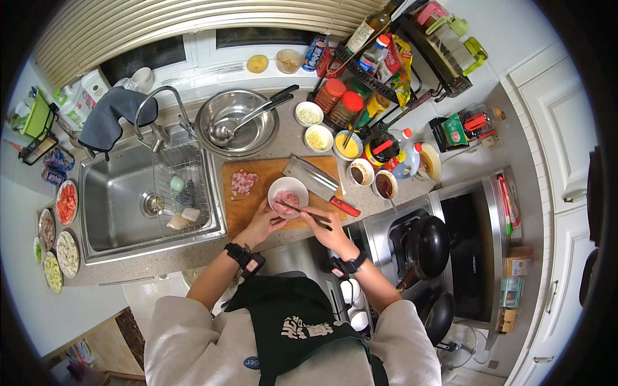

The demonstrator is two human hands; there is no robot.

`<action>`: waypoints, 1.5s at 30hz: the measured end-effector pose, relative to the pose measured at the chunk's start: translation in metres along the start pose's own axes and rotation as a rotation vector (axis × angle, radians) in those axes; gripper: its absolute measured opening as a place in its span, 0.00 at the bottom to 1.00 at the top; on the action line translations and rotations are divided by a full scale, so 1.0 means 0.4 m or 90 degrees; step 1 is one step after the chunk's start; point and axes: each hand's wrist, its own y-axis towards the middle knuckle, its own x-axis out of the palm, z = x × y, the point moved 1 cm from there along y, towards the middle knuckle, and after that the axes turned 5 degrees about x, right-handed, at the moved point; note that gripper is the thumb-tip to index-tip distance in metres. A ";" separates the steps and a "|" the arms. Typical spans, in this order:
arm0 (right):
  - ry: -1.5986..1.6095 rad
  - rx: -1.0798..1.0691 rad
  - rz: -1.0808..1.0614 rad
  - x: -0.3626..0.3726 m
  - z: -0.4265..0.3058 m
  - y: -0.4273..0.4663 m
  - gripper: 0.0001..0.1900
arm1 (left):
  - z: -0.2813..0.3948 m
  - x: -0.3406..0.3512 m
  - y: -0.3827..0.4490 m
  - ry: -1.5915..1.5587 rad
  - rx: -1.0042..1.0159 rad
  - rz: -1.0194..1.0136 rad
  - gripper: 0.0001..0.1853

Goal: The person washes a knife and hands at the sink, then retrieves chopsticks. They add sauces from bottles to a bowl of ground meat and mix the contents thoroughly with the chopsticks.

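Observation:
My left hand [261,223] holds a white bowl [301,189] by its near left rim, tilted over the wooden cutting board [236,211]. Pinkish raw meat [288,199] lies inside the bowl. In my right hand [329,230] is a pair of dark chopsticks [309,214], their tips reaching into the meat. A small heap of diced pink meat [244,182] sits on the board's left side. On the right part of the board rests a cleaver [313,177] with a red handle [345,206], its blade pointing to the far left.
Left of the board is a steel sink [116,202] with a wire drain rack [179,161]. Stacked steel basins [236,113] stand behind. Small bowls, including one with yellow liquid [348,145], line the right. A black wok [431,247] sits on the stove; filled plates [67,253] stand far left.

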 end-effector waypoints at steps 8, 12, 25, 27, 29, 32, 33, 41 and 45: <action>0.024 -0.011 0.003 -0.060 0.115 0.063 0.08 | -0.020 0.001 0.003 -0.006 0.024 0.030 0.34; 0.027 -0.076 -0.096 -0.073 0.058 0.057 0.08 | -0.016 0.007 0.000 -0.002 0.039 0.062 0.33; 0.149 -0.188 -0.146 -0.072 0.113 0.069 0.07 | 0.002 0.027 -0.011 0.045 0.031 0.095 0.28; 0.161 -0.254 -0.163 -0.078 0.093 0.049 0.06 | -0.011 0.010 0.002 0.029 0.016 0.089 0.33; 0.209 -0.137 -0.165 -0.080 0.130 0.060 0.07 | -0.025 -0.011 0.002 0.024 0.024 0.091 0.33; 0.263 0.029 -0.145 -0.098 0.138 0.093 0.08 | -0.017 0.020 -0.021 0.126 0.013 0.151 0.33; 0.245 0.009 -0.141 -0.112 0.109 0.106 0.08 | -0.005 0.035 -0.036 0.181 0.006 0.183 0.33; 0.009 -0.235 -0.197 -0.004 0.059 0.202 0.10 | 0.109 0.277 -0.142 0.476 0.461 -0.021 0.34; -0.089 -0.296 -0.185 0.067 0.085 0.229 0.13 | 0.129 0.237 -0.110 0.660 0.544 0.131 0.17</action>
